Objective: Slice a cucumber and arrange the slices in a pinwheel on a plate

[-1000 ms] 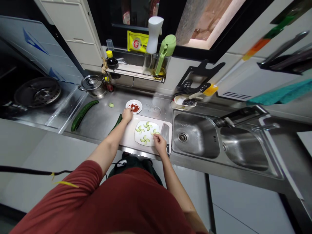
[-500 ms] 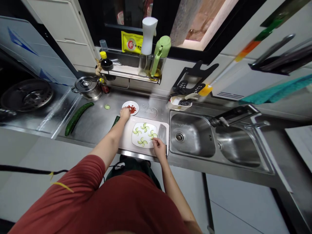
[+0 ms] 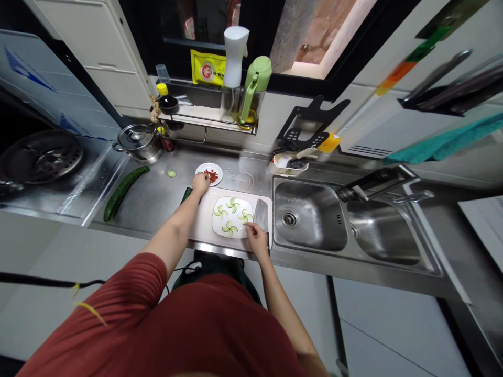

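Note:
My left hand reaches to the near left edge of a small white plate with red bits, perhaps goji berries. Its fingers are drawn together, and their tips are hidden. At the right edge of a squarish white plate my right hand has thumb and fingers pinched; anything between them is too small to see. On that plate green cucumber slices lie in several pinwheel shapes. The plate rests on a pale cutting board. A kitchen knife lies on the board beside the right hand.
A whole cucumber lies left on the steel counter, and a cut cucumber by my left forearm. A lidded pot stands behind. A double sink is at right. Bottles stand on the rack.
The view has shifted slightly. Both hands stay at nearly the same places, the left at the small plate and the right at the squarish plate's edge.

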`<action>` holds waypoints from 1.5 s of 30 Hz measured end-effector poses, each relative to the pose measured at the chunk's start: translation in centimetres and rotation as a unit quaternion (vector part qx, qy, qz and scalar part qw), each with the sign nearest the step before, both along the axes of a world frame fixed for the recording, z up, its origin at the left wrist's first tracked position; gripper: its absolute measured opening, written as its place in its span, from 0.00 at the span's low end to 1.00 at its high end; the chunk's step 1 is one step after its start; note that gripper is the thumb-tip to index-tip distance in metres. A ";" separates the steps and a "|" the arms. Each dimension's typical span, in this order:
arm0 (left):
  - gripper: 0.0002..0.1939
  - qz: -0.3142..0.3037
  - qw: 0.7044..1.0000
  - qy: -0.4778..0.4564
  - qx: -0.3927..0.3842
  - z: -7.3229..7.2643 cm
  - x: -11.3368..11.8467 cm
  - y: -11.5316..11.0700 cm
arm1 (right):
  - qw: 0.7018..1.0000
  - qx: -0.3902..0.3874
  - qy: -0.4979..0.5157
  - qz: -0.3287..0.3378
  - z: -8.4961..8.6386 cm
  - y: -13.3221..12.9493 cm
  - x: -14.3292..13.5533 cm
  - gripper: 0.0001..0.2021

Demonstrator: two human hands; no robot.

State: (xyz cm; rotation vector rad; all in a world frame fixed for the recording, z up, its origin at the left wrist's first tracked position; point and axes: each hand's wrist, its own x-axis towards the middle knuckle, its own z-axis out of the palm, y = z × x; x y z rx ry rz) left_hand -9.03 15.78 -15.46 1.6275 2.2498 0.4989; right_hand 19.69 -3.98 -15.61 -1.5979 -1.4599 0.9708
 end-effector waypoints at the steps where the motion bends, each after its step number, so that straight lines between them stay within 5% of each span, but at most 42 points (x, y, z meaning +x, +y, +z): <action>1: 0.11 0.011 0.999 -0.041 0.015 -0.1 0.1 0.0 | 1.000 0.000 -0.001 0.000 0.1 0.1 0.0 0.17; 4: 0.09 0.049 0.975 -0.213 0.049 -0.1 0.8 0.0 | 1.000 -0.002 -0.009 0.000 0.3 0.3 -0.2 0.17; 10: 0.12 0.081 0.849 -0.523 0.017 1.7 2.8 -1.2 | 1.000 -0.003 -0.001 0.012 0.7 0.8 -0.8 0.18; 19: 0.12 -0.002 0.747 -0.665 -0.025 6.2 4.9 -4.1 | 0.999 0.041 -0.006 0.031 3.3 4.3 -1.6 0.17; 23: 0.13 -0.065 0.767 -0.635 -0.063 7.8 5.6 -5.4 | 0.992 0.115 -0.031 0.034 7.0 7.2 -2.0 0.15; 30: 0.09 -0.161 0.892 -0.421 0.007 9.3 6.9 -6.9 | 0.957 0.211 -0.150 0.129 12.4 10.0 -2.2 0.13; 37: 0.07 -0.269 0.927 -0.247 0.087 10.4 7.2 -8.0 | 0.909 0.233 -0.267 0.220 13.2 10.7 -1.8 0.11; 45: 0.06 -0.308 0.940 -0.111 0.092 12.2 7.7 -8.9 | 0.896 0.226 -0.291 0.249 13.0 10.6 -2.0 0.10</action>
